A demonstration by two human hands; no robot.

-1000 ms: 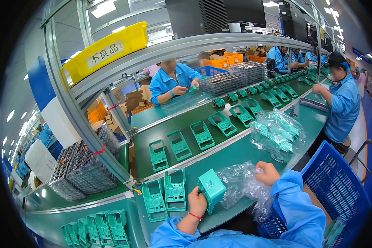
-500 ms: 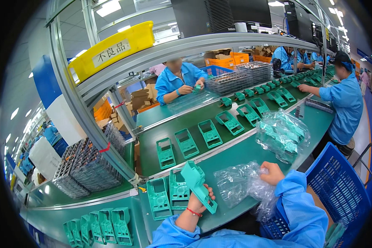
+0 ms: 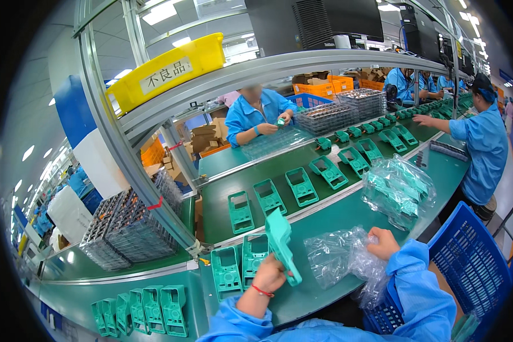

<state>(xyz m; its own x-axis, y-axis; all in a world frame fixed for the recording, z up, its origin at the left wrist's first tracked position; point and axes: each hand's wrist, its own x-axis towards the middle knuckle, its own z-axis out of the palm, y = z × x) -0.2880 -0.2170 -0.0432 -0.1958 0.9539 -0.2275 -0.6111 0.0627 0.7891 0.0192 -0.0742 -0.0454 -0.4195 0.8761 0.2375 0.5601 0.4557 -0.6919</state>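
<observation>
My left hand [image 3: 269,275], with a red bracelet at its wrist, grips a green plastic housing [image 3: 279,239] by its lower end. The housing is tilted up off the bench, seen nearly edge-on. Two similar frames lie just left of it: a green frame [image 3: 227,273] in full view and another [image 3: 253,253] partly hidden behind my left hand and the held piece. My right hand [image 3: 383,244] is closed on a crumpled clear plastic bag [image 3: 332,256] lying on the green bench and hanging over its near edge.
A filled bag of green parts [image 3: 399,185] lies beyond my right hand. Green housings line the conveyor [image 3: 216,225]. A blue basket [image 3: 467,262] stands at right, stacked trays [image 3: 132,231] at left. Co-workers sit across and to the right. A metal post [image 3: 122,142] rises at left.
The whole view has shifted slightly. My left hand has moved a little left toward the frames on the bench, turning the housing more edge-on. My right hand stays on the bag.
</observation>
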